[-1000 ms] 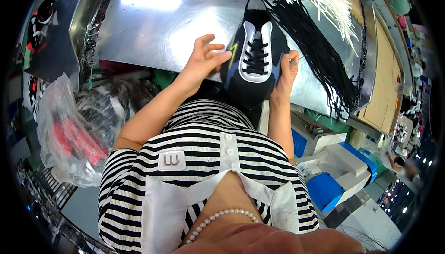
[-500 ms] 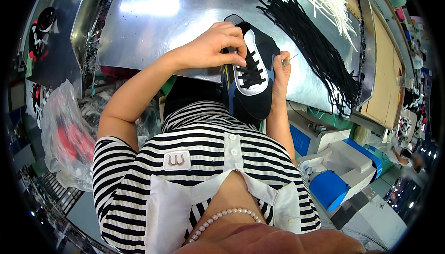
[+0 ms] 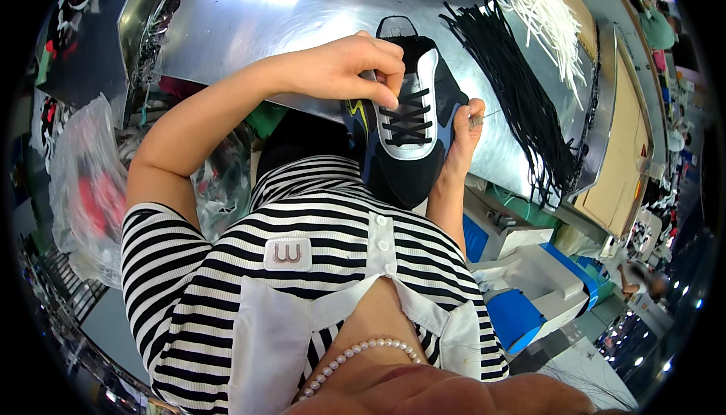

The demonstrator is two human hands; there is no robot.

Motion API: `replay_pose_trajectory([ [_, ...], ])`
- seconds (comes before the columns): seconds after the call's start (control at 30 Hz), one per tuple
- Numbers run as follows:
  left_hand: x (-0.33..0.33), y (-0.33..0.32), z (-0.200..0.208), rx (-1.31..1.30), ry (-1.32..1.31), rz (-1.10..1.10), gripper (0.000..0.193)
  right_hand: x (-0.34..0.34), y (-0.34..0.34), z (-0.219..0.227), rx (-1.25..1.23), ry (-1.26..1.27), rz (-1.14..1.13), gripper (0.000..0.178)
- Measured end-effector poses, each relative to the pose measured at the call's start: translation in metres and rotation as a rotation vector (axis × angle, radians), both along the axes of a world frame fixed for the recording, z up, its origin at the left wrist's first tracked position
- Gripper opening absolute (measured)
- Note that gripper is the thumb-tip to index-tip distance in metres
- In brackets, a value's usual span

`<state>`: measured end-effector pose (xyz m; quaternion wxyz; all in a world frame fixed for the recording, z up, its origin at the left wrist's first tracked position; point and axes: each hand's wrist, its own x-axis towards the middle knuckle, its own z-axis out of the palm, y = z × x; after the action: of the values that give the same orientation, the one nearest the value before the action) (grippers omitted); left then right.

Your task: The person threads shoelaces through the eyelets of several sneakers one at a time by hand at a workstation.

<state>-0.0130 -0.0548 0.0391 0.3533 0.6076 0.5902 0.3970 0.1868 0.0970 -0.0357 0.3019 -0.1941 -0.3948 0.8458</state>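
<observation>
Head view, and the shiny metal bench (image 3: 265, 33) filled the upper middle, a long bundle of black laces (image 3: 522, 97) slanting over its right side. Left of that bundle, at the near edge, was the black shoe (image 3: 404, 177): toe back toward the wearer, heel away, long axis running almost straight out from the body. Now the left hand (image 3: 355, 67), arching in over the shoe's left flank, the nearer of the two to the upper lacing! That grip was drawn together, thumb against curled fingers; whether a lace was pinched inside, you could not tell. Opposite, the right hand (image 3: 463, 142) braced the shoe's right side. Between them sat the lacing (image 3: 408, 124), just right of and below the left fingertips, its rows crossing the shoe's length. Smallest, a thin-pointed metal tool (image 3: 475, 121) was clamped in the right grip, its tip aimed outward.
</observation>
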Motion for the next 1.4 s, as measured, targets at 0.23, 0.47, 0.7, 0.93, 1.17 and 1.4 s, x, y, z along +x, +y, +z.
replay_pose_trajectory([
  [0.23, -0.004, 0.001, -0.004, 0.062, 0.044, 0.031, 0.027, -0.005, 0.001, 0.005, 0.022, -0.011, 0.012, 0.018],
  [0.47, -0.011, -0.006, -0.009, 0.075, 0.115, 0.040, 0.022, 0.010, 0.012, -0.013, 0.132, -0.160, 0.020, 0.016],
  [0.7, 0.038, -0.026, -0.064, -0.307, -0.729, 0.619, 0.043, -0.010, -0.008, 0.008, -0.211, -0.012, 0.030, 0.028],
  [0.93, 0.074, -0.013, -0.074, -0.021, -1.725, 0.492, 0.038, -0.003, 0.012, 0.003, 0.009, -0.240, 0.160, 0.024],
  [1.17, 0.061, -0.026, -0.067, 0.008, -1.692, 0.462, 0.035, -0.013, 0.034, 0.041, 1.150, -0.340, 0.048, 0.028],
  [1.4, 0.057, -0.033, -0.072, 0.131, -1.695, 0.371, 0.046, -0.054, 0.020, 0.092, 1.147, -0.211, 0.465, 0.037],
])
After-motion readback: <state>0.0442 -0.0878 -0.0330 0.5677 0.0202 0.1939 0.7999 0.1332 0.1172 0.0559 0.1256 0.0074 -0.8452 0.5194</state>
